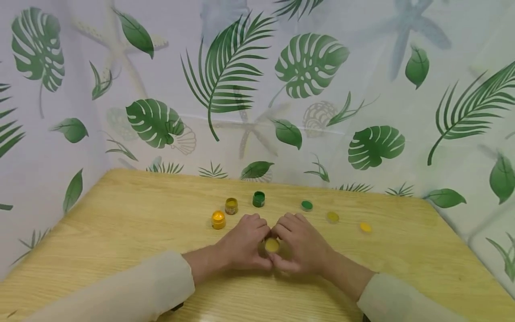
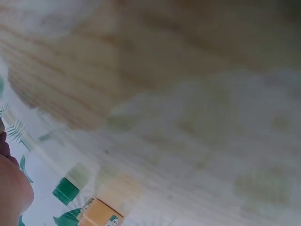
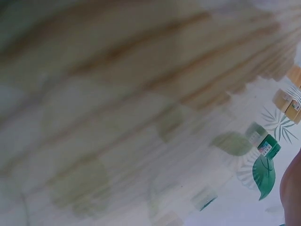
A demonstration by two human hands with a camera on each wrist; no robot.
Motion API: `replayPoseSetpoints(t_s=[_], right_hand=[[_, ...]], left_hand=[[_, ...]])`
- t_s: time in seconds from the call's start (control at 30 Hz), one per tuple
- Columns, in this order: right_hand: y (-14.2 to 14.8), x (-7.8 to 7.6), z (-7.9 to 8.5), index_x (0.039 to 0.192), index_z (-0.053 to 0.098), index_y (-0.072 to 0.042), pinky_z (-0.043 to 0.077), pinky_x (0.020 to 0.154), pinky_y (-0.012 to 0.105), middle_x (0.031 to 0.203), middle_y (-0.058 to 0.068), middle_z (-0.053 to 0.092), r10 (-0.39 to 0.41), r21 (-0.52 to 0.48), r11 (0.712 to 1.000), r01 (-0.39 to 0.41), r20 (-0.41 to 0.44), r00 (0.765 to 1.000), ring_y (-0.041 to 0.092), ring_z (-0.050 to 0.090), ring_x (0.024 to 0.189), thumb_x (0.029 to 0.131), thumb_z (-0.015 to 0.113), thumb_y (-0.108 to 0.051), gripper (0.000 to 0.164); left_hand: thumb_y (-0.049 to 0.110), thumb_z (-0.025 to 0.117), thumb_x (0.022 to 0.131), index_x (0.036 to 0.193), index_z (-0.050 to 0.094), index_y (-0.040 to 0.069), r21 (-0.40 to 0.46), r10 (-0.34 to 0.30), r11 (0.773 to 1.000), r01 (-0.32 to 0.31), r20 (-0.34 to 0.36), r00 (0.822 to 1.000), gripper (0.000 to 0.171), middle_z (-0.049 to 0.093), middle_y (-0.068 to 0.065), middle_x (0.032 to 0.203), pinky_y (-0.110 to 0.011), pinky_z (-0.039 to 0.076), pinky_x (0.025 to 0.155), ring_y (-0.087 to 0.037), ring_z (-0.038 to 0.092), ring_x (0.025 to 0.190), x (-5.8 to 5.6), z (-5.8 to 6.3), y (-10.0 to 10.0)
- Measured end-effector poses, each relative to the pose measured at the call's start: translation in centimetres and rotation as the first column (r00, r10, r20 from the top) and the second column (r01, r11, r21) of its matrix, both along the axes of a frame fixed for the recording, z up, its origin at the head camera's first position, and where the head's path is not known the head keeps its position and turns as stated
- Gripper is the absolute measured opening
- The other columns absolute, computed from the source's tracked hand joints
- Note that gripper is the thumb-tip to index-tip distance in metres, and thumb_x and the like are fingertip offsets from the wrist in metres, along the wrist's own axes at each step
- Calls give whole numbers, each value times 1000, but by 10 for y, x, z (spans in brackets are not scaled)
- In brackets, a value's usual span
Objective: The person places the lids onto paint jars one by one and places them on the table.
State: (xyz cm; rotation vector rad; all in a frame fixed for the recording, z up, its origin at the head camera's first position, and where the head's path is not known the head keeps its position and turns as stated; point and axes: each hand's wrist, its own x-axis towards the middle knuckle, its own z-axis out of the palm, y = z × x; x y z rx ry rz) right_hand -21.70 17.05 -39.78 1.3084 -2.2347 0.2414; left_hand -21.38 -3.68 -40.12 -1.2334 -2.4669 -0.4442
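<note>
Between both hands, close to the table's surface, is a small round paint jar (image 1: 272, 245) with a dull yellow top; whether that is a lid or paint I cannot tell. My left hand (image 1: 246, 243) curls round its left side, and my right hand (image 1: 301, 245) grips it from the right. The fingertips and thumbs of the two hands nearly meet, hiding most of the jar's wall. Each wrist view catches only an edge of a hand, the left hand (image 2: 14, 188) and the right hand (image 3: 292, 188), and the held jar shows in neither.
Beyond my left hand stand a lidless orange-yellow jar (image 1: 218, 220), a mustard jar (image 1: 231, 206) and a green jar (image 1: 259, 199). A green lid (image 1: 307, 205), an olive lid (image 1: 332, 217) and a yellow lid (image 1: 365, 227) lie right. A leaf-patterned sheet (image 1: 249, 147) backs the wooden table (image 1: 153, 214).
</note>
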Motion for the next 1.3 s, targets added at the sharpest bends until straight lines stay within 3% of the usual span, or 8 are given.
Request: replayPoseSetpoints(t_s=[0.2,0.33,0.5,0.63,0.87,1.17,1.3], right_hand=[[-2,12,-13,88,60,-19,36,72,26,84,-10,54,18,-12,1000,-18,6,1000,8,45,78,78,67,-40,25],[-4,13,-18,88,60,-19,36,72,26,83,-10,54,8,-5,1000,-8,6,1000,8,44,78,79,67,-41,24],[-1,4,-12,87,59,-19,35,73,27,84,-10,53,-42,38,998,42,12,999,10,44,78,79,65,-43,26],[0,0,-7,85,58,-19,34,72,27,82,-9,52,-39,41,998,40,-16,999,10,43,76,79,64,-44,27],[-1,-4,-7,81,56,-19,34,69,25,79,-9,51,-27,23,999,28,-42,999,9,41,73,80,65,-46,28],[-2,-5,-2,76,52,-19,33,68,24,73,-10,45,-32,29,999,33,-43,999,8,39,70,80,66,-47,32],[-1,-5,-2,71,47,-19,30,65,23,68,-11,37,-4,8,1000,5,-67,998,7,34,66,88,62,-50,38]], left_hand=[[47,77,73,84,64,16,12,-24,1000,24,10,1000,35,51,11,76,-20,31,70,-7,41,74,12,-13,-1],[47,76,74,86,65,16,-33,10,999,-8,56,998,35,49,12,77,-20,30,71,-6,39,75,14,-17,-2],[48,76,74,89,66,15,-53,22,998,-20,34,999,37,52,10,79,-22,33,73,-8,42,76,4,-9,1],[49,76,74,88,66,15,-62,18,998,-18,4,1000,39,53,9,78,-22,34,72,-9,42,75,-1,-5,3],[51,76,73,86,65,15,-83,19,996,-19,-4,1000,40,51,10,77,-22,33,72,-9,41,75,-1,-1,2],[48,78,71,84,63,16,-40,-7,999,6,-40,999,38,49,10,76,-22,33,72,-8,41,74,-3,1,2],[49,78,71,83,63,17,-40,-19,999,17,-54,998,38,49,10,75,-21,33,71,-8,41,74,-3,1,3]])
